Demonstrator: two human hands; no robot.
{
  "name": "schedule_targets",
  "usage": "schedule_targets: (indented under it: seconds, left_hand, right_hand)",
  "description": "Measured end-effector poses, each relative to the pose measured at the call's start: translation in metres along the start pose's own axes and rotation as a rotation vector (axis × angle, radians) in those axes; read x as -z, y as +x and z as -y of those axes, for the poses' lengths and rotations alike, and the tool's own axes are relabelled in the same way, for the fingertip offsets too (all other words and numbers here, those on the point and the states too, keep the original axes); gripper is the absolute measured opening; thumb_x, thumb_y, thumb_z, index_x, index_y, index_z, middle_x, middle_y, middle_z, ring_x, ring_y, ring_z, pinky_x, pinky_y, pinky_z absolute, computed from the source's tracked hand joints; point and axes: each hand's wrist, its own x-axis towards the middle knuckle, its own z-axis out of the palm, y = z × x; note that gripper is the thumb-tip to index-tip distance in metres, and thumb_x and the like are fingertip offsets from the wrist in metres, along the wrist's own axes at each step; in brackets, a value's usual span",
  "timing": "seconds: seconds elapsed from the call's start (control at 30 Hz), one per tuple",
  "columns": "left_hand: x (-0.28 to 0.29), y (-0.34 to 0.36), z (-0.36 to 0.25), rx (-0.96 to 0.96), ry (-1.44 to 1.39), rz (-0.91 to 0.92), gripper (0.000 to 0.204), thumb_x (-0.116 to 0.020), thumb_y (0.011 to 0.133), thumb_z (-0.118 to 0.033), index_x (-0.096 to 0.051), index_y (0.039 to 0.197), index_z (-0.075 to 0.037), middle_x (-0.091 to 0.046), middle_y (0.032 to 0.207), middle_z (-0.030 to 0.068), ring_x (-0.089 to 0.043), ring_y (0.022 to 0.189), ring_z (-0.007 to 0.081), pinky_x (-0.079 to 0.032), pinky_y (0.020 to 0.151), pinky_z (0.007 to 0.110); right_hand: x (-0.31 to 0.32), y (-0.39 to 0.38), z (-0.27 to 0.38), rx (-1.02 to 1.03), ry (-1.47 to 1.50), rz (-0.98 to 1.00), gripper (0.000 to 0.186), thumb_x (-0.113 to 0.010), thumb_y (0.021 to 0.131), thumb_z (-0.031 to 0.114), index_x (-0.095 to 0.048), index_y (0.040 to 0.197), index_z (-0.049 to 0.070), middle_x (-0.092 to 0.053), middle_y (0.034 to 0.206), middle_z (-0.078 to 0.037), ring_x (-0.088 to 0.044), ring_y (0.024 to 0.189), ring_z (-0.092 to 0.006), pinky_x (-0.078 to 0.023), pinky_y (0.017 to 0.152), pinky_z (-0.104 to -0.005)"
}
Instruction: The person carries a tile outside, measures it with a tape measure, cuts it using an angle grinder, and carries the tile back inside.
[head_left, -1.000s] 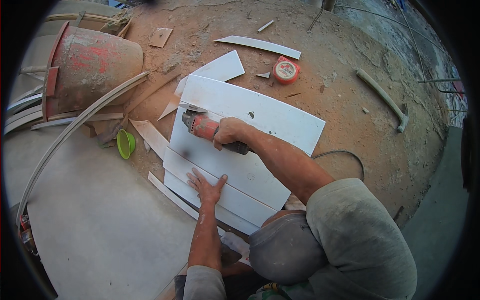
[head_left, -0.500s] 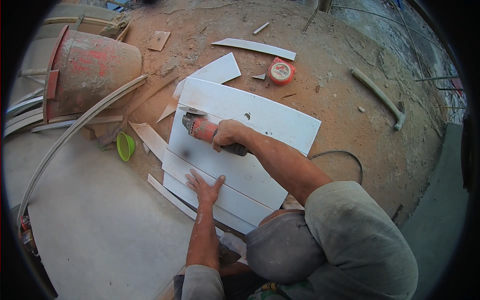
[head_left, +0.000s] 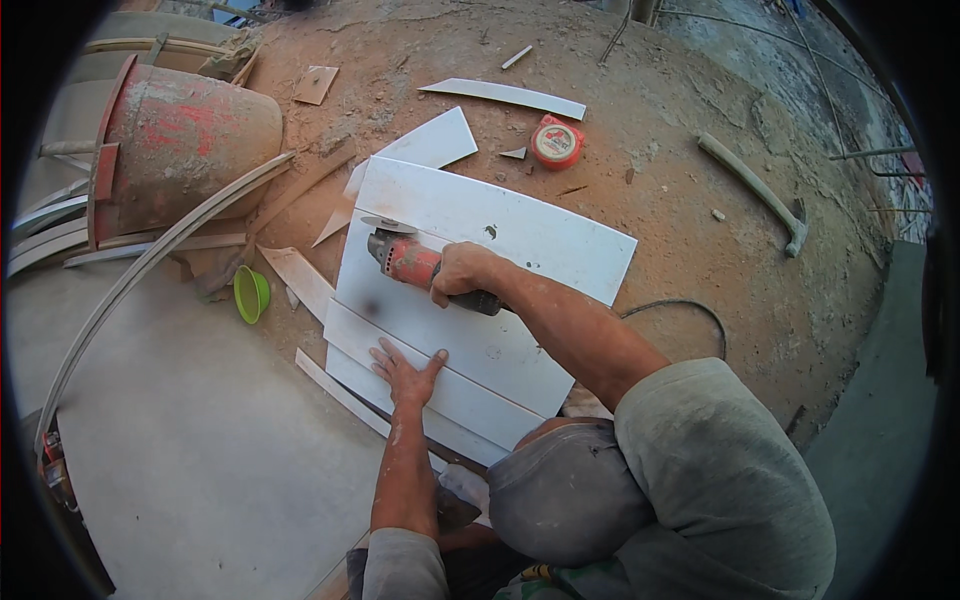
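Note:
My right hand (head_left: 464,273) is wrapped around the body of a red and black angle grinder (head_left: 412,262). The grinder's disc lies at the left part of a long straight line across white tiles or panels (head_left: 520,225), stacked on the ground. Fingers spread, my left hand (head_left: 406,374) presses flat on a narrower white strip (head_left: 470,392) at the near side of the stack. Whether the disc is spinning or biting into the surface, I cannot tell.
A dirty red bucket (head_left: 190,140) lies on its side at left, near a green cup (head_left: 250,294). Beyond the stack are white offcuts (head_left: 510,97) and a red tape measure (head_left: 556,143). A hammer (head_left: 765,195) lies at right; a dark cable (head_left: 690,303) curves nearby.
The grinder and my right hand have shifted slightly to the right and toward me along the panel. My left hand stays on the strip. The whole view has drifted a little.

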Motion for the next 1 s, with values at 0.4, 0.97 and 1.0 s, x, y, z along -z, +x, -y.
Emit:
schedule_targets:
  seconds: [0.4,0.97,1.0]
  left_hand:
    - [-0.002,0.001,0.002,-0.013,-0.040,-0.002,0.129,-0.074,0.063,-0.060,0.008,0.145,-0.004,0.009,0.149,0.0289,0.005,0.137,0.0497,-0.010,0.112,0.053]
    - [-0.004,0.003,0.006,-0.050,-0.066,-0.022,0.129,-0.075,0.063,-0.060,0.006,0.145,-0.001,0.010,0.148,0.0308,0.005,0.135,0.0521,-0.011,0.111,0.055]
    - [-0.004,0.003,0.006,-0.048,-0.067,-0.022,0.129,-0.075,0.063,-0.060,0.005,0.145,-0.001,0.010,0.148,0.0309,0.005,0.135,0.0523,-0.011,0.111,0.055]
  right_hand:
    - [-0.003,-0.002,-0.007,0.022,0.012,-0.023,0.046,-0.072,0.048,0.028,-0.068,0.080,-0.006,-0.067,0.082,-0.023,-0.066,0.074,-0.0324,-0.053,0.065,-0.0378]
    - [-0.003,-0.018,-0.016,0.004,0.029,-0.023,0.047,-0.072,0.049,0.027,-0.068,0.083,-0.006,-0.067,0.083,-0.023,-0.066,0.076,-0.0325,-0.053,0.067,-0.0372]
    - [-0.002,-0.019,-0.015,0.004,0.028,-0.020,0.047,-0.072,0.049,0.027,-0.068,0.083,-0.006,-0.067,0.083,-0.023,-0.066,0.076,-0.0324,-0.053,0.067,-0.0372]
